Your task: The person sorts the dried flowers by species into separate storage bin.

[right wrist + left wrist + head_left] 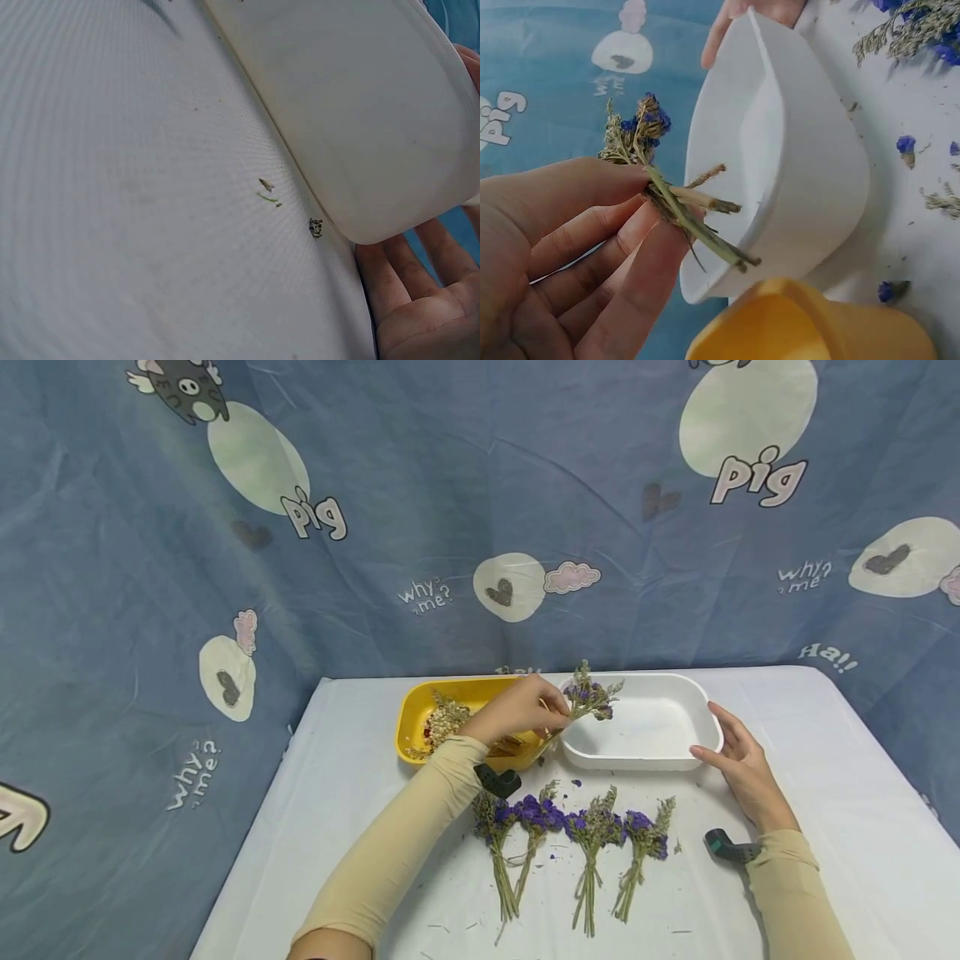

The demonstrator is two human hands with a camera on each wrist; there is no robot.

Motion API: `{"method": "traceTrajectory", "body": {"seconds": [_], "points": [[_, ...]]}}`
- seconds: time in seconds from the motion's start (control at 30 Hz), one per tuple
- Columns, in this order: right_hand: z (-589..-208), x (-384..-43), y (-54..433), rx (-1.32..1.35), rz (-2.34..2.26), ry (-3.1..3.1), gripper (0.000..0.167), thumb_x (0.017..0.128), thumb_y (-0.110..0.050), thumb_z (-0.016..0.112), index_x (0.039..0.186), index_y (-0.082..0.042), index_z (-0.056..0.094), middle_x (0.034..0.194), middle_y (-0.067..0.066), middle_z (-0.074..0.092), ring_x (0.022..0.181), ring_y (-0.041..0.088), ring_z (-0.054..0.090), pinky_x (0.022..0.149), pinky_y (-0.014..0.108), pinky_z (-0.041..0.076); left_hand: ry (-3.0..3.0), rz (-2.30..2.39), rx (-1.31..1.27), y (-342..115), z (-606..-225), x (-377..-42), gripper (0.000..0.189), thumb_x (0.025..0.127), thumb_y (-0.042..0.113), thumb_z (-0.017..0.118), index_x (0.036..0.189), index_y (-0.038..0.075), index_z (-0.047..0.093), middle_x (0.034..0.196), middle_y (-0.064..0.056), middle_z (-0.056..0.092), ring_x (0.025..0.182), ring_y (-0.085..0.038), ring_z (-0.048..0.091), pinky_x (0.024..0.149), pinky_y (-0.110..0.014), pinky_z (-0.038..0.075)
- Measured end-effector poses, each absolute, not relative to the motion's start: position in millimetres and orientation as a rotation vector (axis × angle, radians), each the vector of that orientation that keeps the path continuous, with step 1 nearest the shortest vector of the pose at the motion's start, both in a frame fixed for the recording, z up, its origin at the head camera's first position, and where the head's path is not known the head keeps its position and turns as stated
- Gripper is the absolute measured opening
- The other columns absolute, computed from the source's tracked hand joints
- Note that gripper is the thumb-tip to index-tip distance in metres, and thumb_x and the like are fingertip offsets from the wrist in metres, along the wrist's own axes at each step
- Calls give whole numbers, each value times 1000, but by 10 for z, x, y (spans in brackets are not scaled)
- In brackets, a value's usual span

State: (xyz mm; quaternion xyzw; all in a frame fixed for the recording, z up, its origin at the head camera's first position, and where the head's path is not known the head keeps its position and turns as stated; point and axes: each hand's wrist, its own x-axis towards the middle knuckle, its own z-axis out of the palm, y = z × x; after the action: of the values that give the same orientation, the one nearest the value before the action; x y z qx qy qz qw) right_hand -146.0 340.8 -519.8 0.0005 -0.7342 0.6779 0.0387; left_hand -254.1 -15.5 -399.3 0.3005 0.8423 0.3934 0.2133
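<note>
White tablecloth [315, 827], near side: a few stem snips [681, 932] scattered, then 4 small dried bundles [589, 860] in a rough row, purple statice-like heads pointing away, stems toward the person; the 2 leftmost lie with stems almost together. Loose purple florets [906, 146] around them; ties too small to tell for every bundle

Farther back, right hand [738, 768] holds the right end of the white tray [637, 762], thumb at the near corner, fingers spread along the outside wall, grip wide

Left hand [528, 706] pinches 1 more bundle, the held bundle [591, 695], thumb against fingertips, nearly closed on the stems; its heads are over the white tray's left end, cut stem ends angled back toward the yellow tray [404, 739]. Cream dried flowers [447, 718] lie in that yellow tray

Progress, judging by layout: 4 bundles gathered and out on the cloth, 1 in hand, none seen inside the white tray yet, loose stock left in the yellow tray

Behind everything, blue pig-print curtain [420, 510]
</note>
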Motion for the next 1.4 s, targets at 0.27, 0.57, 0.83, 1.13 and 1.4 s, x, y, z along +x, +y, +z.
{"method": "traceTrajectory", "body": {"seconds": [0.27, 0.57, 0.83, 1.13, 1.4], "points": [[-5204, -1443, 3438, -21, 2056, -2266, 89, 96, -7, 72, 166, -26, 21, 176, 2, 13, 163, 24, 12, 121, 10, 30, 2304, 944, 879, 176, -4010, -2694, 12, 96, 10, 73, 102, 0, 79, 92, -11, 78, 70, -16, 70, 64, -26, 64], [-5199, -1442, 3455, -19, 2069, -2256, 89, 96, -6, 72, 166, -26, 21, 176, 2, 13, 163, 22, 14, 120, 10, 31, 2339, 820, 821, 483, -3907, -2757, 12, 95, 8, 74, 100, -2, 79, 91, -11, 76, 72, -18, 71, 63, -25, 64], [-5181, -1447, 3457, -26, 2057, -2278, 89, 96, -7, 73, 166, -26, 21, 176, 3, 12, 163, 25, 13, 119, 9, 32, 2334, 778, 705, 652, -4056, -2823, 11, 94, 3, 73, 99, -4, 78, 91, -13, 78, 73, -21, 75, 64, -24, 64], [-5188, -1474, 3438, -20, 2088, -2254, 88, 96, -6, 72, 166, -25, 22, 176, 5, 13, 163, 26, 14, 120, 10, 32, 2366, 700, 666, 802, -4129, -2936, 5, 92, 5, 76, 91, 2, 79, 86, -6, 77, 70, -18, 76, 64, -24, 64], [-5199, -1488, 3424, -17, 2089, -2251, 88, 96, -6, 73, 166, -24, 22, 176, 6, 13, 162, 27, 13, 122, 12, 31, 2396, 644, 585, 821, -4201, -2886, 17, 95, 5, 72, 78, 7, 71, 84, -5, 74, 71, -19, 74, 63, -26, 62]]}}
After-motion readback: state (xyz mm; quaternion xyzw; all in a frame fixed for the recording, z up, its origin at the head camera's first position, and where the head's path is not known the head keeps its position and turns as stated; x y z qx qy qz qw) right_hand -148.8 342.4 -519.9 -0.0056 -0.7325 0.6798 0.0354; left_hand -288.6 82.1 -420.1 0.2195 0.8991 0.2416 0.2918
